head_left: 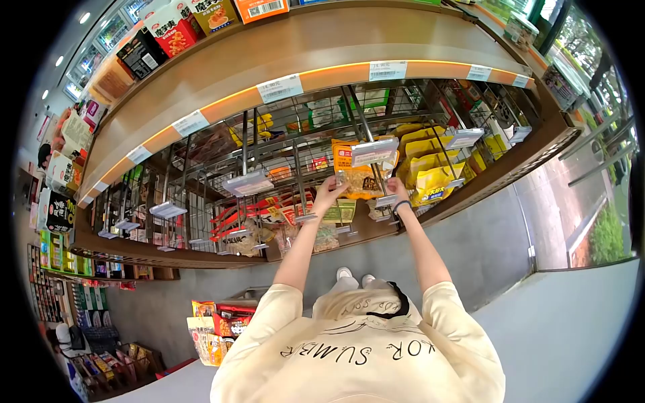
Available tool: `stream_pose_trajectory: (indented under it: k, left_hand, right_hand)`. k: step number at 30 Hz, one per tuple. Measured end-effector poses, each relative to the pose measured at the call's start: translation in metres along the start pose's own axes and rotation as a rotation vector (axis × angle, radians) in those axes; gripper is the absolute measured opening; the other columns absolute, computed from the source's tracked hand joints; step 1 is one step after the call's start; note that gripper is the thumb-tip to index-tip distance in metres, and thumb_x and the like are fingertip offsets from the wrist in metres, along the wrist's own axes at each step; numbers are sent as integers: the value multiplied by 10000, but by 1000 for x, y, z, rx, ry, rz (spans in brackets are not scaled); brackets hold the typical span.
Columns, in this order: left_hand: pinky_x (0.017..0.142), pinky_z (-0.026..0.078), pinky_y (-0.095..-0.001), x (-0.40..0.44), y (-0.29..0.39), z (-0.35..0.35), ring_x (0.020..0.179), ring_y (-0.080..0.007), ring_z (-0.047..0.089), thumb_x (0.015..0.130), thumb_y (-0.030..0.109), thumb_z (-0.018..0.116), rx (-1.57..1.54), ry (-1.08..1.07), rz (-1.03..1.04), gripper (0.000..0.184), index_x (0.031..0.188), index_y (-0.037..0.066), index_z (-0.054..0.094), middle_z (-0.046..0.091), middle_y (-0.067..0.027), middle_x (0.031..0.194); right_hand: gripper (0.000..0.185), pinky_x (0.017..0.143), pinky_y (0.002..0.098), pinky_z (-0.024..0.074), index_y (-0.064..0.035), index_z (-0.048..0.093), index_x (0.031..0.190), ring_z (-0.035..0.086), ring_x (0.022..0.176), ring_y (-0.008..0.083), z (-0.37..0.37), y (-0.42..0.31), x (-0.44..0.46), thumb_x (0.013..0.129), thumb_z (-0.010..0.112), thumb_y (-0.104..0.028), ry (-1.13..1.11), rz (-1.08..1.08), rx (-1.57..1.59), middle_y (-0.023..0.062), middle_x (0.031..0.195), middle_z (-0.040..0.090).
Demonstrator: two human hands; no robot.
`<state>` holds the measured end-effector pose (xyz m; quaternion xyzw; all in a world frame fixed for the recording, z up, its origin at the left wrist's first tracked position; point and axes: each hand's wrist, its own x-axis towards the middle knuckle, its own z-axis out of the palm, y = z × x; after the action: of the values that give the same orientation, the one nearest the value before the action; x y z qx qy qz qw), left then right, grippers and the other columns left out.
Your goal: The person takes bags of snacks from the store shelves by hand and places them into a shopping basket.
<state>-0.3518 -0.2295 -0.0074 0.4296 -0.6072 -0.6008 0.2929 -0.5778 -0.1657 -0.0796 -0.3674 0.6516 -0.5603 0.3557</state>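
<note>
An orange snack bag [361,180] with a clear window hangs at a hook on the wire rack, with a price tag holder [375,152] in front of its upper part. My left hand [329,193] grips the bag's lower left edge, fingers closed on it. At the lower right edge, my right hand [398,193] is closed on the same bag, a dark band round the wrist. Yellow snack bags [433,174] hang in a row just right of my right hand. Below my left hand hangs a green-topped bag [340,211].
Bags with red tops [250,218] hang to the left. A brown shelf [295,50] with price labels runs above the rack, boxes [171,33] standing on it. Packaged snacks [218,329] are stacked at my lower left. A glass door [584,221] is at the right.
</note>
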Motion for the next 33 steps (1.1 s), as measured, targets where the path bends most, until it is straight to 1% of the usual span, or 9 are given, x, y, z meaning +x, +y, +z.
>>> stream_pose_trajectory:
  k: [2,5,11,13,14,17,22,29,33]
  left_hand:
    - [618,394,-222,-9,0,3,654,-83,513,727,339,586,17,53,60,413,968,6,542,584,-25,753]
    - [620,382,-218,-15,-21,0,662,-77,490,734,358,574,-35,14,-22,395,929,14,564,578,-25,775]
    - [563,358,-220,-49,-31,8,610,-64,448,741,417,544,105,107,-93,422,852,13,595,559,-24,673]
    - [536,364,-230,-61,-34,19,576,-80,457,750,406,535,103,127,-41,420,851,1,588,557,-25,640]
    - [516,370,-238,-67,-35,24,535,-92,456,758,387,530,137,189,-8,415,819,-20,583,556,-52,601]
    - [505,367,-239,-90,-11,39,507,-101,439,766,371,520,275,306,-14,413,777,-37,582,544,-91,570]
    - [419,299,-273,-114,-4,59,434,-95,344,780,338,508,239,465,96,390,661,-31,550,428,-73,441]
    - [385,261,-261,-148,2,74,419,-74,308,720,332,590,254,482,23,394,589,-35,530,408,-48,425]
    - [371,262,-249,-168,2,82,412,-64,315,700,311,616,221,469,12,389,566,-42,525,429,-38,428]
  right_hand:
    - [332,646,246,408,-6,475,861,504,683,134,-1,3,-11,663,666,-193,-7,13,-155,68,801,558]
    - [235,623,201,408,-6,516,849,540,699,98,-2,-13,-32,703,621,-157,-156,76,-292,57,760,587]
    - [287,597,213,413,19,541,783,544,656,106,5,-24,-76,692,637,-236,-159,68,210,74,715,586]
    - [398,557,237,411,20,566,663,545,606,116,0,-22,-84,651,651,-368,-162,177,-448,85,622,577]
    - [464,535,260,409,11,586,604,540,566,125,-1,-19,-86,612,651,-448,-120,165,-549,98,569,571]
    - [512,461,278,357,25,502,546,388,469,102,-1,-43,-109,631,628,-464,19,-8,-284,79,483,478]
    - [326,513,232,401,23,582,632,501,539,68,-9,-58,-130,665,656,-293,22,27,-194,63,602,588]
    - [164,539,197,399,14,590,714,504,581,58,-22,-43,-158,710,624,-147,-58,57,88,16,657,586]
    - [137,541,187,395,11,583,751,497,583,47,-35,-42,-176,712,620,-115,-123,114,19,18,668,584]
